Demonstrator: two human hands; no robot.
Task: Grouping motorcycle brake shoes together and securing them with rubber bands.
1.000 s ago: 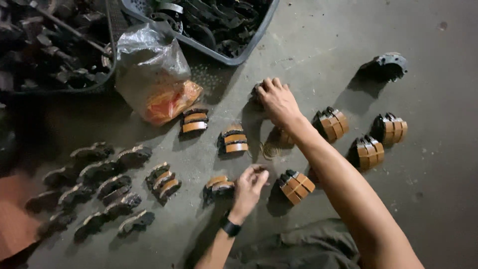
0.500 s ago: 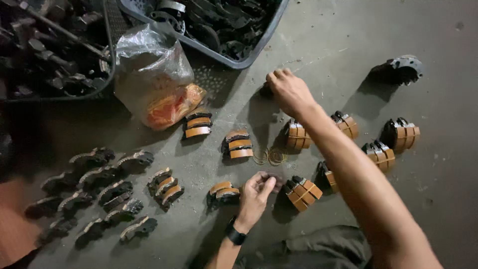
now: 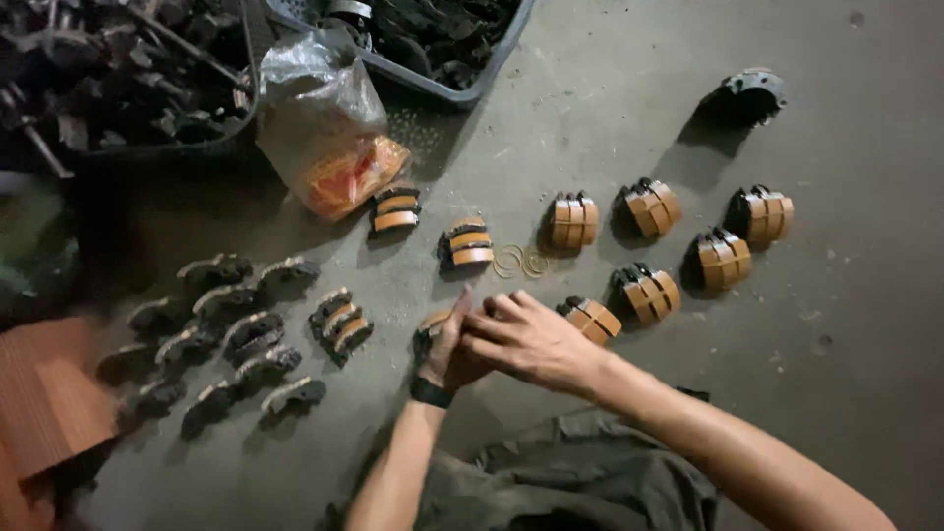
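Both hands meet just below the loose rings on the floor: the left hand and right hand, fingers curled around a half-hidden orange-lined brake pad set, whose stacked pieces could slip apart.

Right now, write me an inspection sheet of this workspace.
Surface: grey concrete floor, dusty.
Job's things: orange-faced brake pad sets in bundles on the floor; one set under the hands; rubber bands lying loose.
Clutter: worn dark pads in rows; plastic bag; crate of parts; black part lying apart.
Grippers: left hand and right hand together, fingers working at that set.
Cables: nothing seen.
Surroundings: dark scrap pile.
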